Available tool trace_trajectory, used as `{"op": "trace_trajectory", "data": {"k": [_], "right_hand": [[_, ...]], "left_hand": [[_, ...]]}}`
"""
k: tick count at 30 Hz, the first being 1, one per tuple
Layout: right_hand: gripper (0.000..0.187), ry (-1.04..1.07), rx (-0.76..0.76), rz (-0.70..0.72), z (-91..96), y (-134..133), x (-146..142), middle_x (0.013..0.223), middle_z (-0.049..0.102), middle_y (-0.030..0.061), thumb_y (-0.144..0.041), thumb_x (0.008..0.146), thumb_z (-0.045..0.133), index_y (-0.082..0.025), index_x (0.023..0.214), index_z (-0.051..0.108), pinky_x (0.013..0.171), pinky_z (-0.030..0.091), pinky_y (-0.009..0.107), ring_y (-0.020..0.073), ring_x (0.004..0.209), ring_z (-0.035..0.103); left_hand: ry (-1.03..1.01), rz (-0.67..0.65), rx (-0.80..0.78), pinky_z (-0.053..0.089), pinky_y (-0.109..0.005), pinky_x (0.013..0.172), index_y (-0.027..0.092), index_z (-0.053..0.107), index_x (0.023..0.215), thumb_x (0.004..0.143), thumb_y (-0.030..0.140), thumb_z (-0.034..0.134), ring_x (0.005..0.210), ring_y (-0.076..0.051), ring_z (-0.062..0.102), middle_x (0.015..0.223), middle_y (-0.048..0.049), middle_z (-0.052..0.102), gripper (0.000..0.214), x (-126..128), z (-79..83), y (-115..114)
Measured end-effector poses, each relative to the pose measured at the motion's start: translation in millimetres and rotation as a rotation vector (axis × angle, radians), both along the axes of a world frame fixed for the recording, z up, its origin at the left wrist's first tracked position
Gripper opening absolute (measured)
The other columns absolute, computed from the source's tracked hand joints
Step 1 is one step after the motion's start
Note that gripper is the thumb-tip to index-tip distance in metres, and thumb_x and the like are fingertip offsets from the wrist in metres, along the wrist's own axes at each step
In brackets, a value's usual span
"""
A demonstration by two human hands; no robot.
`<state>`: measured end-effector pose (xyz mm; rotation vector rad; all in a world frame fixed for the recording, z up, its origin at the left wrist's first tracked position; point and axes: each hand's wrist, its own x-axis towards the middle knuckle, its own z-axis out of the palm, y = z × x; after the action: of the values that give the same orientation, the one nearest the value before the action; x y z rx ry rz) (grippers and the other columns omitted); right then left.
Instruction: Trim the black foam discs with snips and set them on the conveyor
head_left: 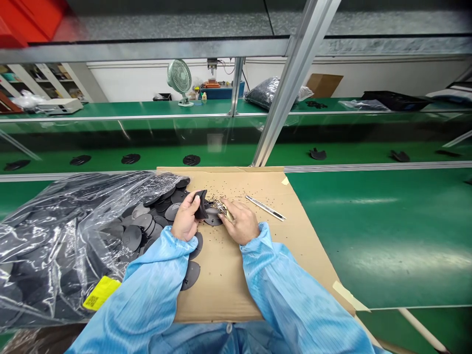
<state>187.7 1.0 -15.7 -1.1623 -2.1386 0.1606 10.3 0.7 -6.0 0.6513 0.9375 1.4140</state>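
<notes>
Nearest, on the cardboard sheet (221, 290), the left hand's grip (186, 216) was closed on a curved black disc (201, 204), and the right hand's grip (239, 222) was pinched around a small brass-coloured tool (223, 210) just beside it. Black crumbs (228, 196) lay scattered on the cardboard, a utility knife (265, 208) lay right of the hands, a clear plastic bag (55, 236) of discs overlapped its left edge, and more discs (191, 160) sat beyond it on a green tabletop (228, 156).

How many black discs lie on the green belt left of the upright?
4, left to right: disc, disc, disc, disc. Others may be hidden behind the plastic bag.
</notes>
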Motion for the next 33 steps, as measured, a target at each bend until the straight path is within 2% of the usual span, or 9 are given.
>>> {"op": "trace_trajectory", "data": {"k": [7, 13, 20, 24, 28, 33], "right_hand": [[0.037, -0.072, -0.012, -0.029, -1.1, 1.1, 1.6, 0.093, 0.069, 0.0085, -0.024, 0.088, 0.051, -0.021, 0.124, 0.06, 0.078, 0.05, 0.038, 0.0268, 0.085, 0.063], [0.037, -0.033, -0.084, -0.038, -0.8, -0.2, -0.1, 0.097, 0.07, 0.0086, -0.022, 0.086, 0.053, -0.021, 0.122, 0.061, 0.077, 0.052, 0.036, 0.0264, 0.088, 0.065], [0.037, 0.234, -0.305, 0.045, 6.1, -2.4, -5.0, 0.1, 0.07, 0.0069, -0.023, 0.082, 0.059, -0.02, 0.118, 0.065, 0.084, 0.048, 0.034, 0.0236, 0.091, 0.063], [0.034, 0.46, -0.514, 0.182, 5.0, -1.7, -5.7, 0.082, 0.067, 0.0022, -0.03, 0.08, 0.061, -0.018, 0.111, 0.068, 0.072, 0.046, 0.03, 0.0191, 0.076, 0.059], [0.044, 0.707, -0.772, 0.264, 1.7, 0.5, -5.1, 0.066, 0.055, -0.0028, -0.04, 0.073, 0.07, -0.014, 0.109, 0.067, 0.059, 0.038, 0.026, 0.0121, 0.058, 0.046], [0.046, 0.921, -0.869, 0.261, 3.5, 2.3, -5.9, 0.062, 0.047, -0.0053, -0.043, 0.069, 0.075, -0.015, 0.103, 0.065, 0.055, 0.034, 0.025, 0.0096, 0.054, 0.039]], "left_hand": [[0.018, 0.044, 0.013, 0.053, -0.023, 0.066, 0.021, 0.06, 0.11, 0.069, 0.038, 0.076, 0.083, -0.015, 0.062, 0.102, -0.0033, 0.064, 0.048, 1.4, 2.1, -0.4], [0.057, 0.072, 0.058, 0.053, -0.024, 0.075, 0.02, 0.06, 0.11, 0.071, 0.038, 0.075, 0.089, -0.015, 0.062, 0.105, -0.0044, 0.064, 0.046, 2.0, 0.2, 0.8], [0.086, 0.042, 0.074, 0.052, -0.023, 0.065, 0.02, 0.058, 0.114, 0.072, 0.044, 0.074, 0.082, -0.015, 0.06, 0.1, -0.0053, 0.063, 0.05, 1.7, -1.8, 1.0], [0.079, 0.039, 0.077, 0.052, -0.022, 0.061, 0.021, 0.058, 0.113, 0.071, 0.044, 0.075, 0.08, -0.015, 0.06, 0.098, -0.0048, 0.063, 0.051, 1.4, -3.1, 1.4], [0.079, 0.04, 0.055, 0.051, -0.022, 0.055, 0.022, 0.056, 0.113, 0.072, 0.045, 0.074, 0.071, -0.013, 0.059, 0.092, -0.0027, 0.061, 0.05, 0.5, -3.6, 0.8], [0.096, -0.057, 0.022, 0.051, -0.025, 0.052, 0.024, 0.045, 0.119, 0.068, 0.035, 0.078, 0.059, -0.011, 0.06, 0.091, -0.0006, 0.06, 0.062, 2.0, 1.2, -3.5]]}}
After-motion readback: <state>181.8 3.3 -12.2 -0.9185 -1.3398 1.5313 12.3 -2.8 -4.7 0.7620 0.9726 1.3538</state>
